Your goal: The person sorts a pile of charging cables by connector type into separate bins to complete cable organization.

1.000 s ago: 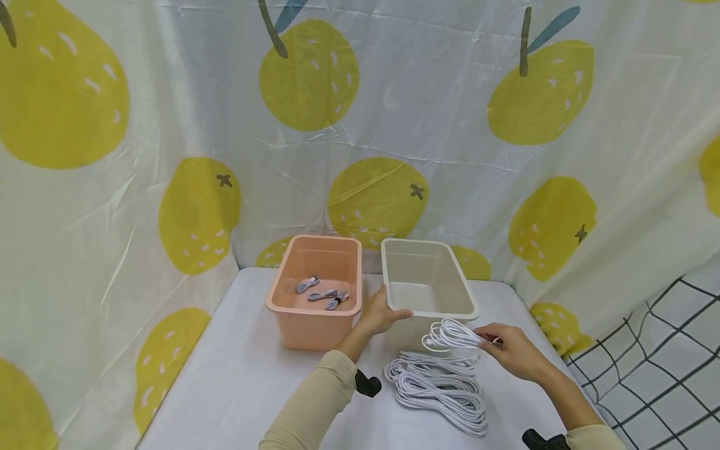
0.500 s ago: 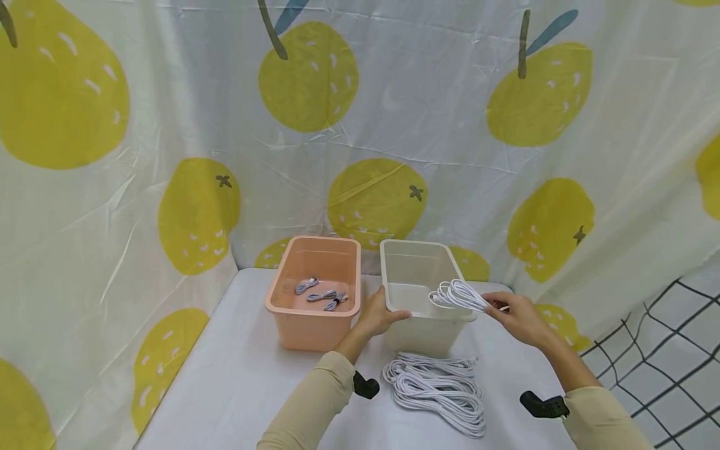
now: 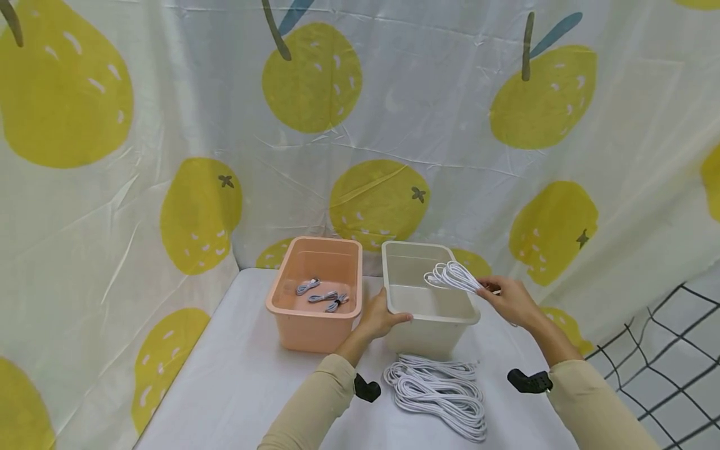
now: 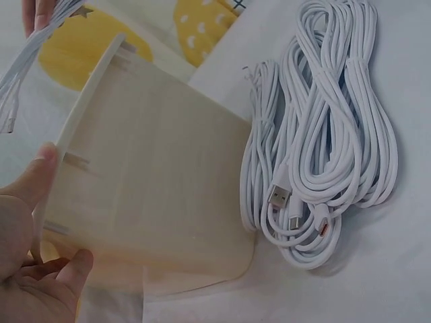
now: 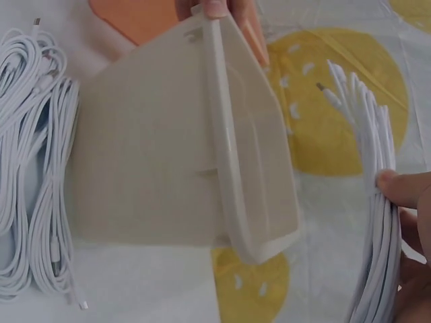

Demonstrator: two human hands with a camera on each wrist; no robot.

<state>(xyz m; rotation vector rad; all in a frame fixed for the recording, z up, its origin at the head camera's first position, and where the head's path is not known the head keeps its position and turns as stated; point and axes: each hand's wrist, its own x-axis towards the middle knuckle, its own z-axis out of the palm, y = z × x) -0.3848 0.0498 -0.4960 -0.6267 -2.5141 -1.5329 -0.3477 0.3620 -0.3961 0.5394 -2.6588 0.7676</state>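
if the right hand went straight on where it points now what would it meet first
Probably the cream bin: in the head view, the right hand points across its right side, held cable bundle leading. Depth is unclear; if it passes above the bin, the patterned curtain behind likely comes first.

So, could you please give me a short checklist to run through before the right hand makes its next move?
1. Right hand grips the white cable bundle: ok.
2. Bundle over the cream bin: ok, in the head view.
3. Left hand holds the bin's rim: ok.
4. Bundle low enough to release gently: probably not ok, held above the rim.
5. Bundle tied securely: cannot tell.
6. Gray cables apart in the peach bin: ok.
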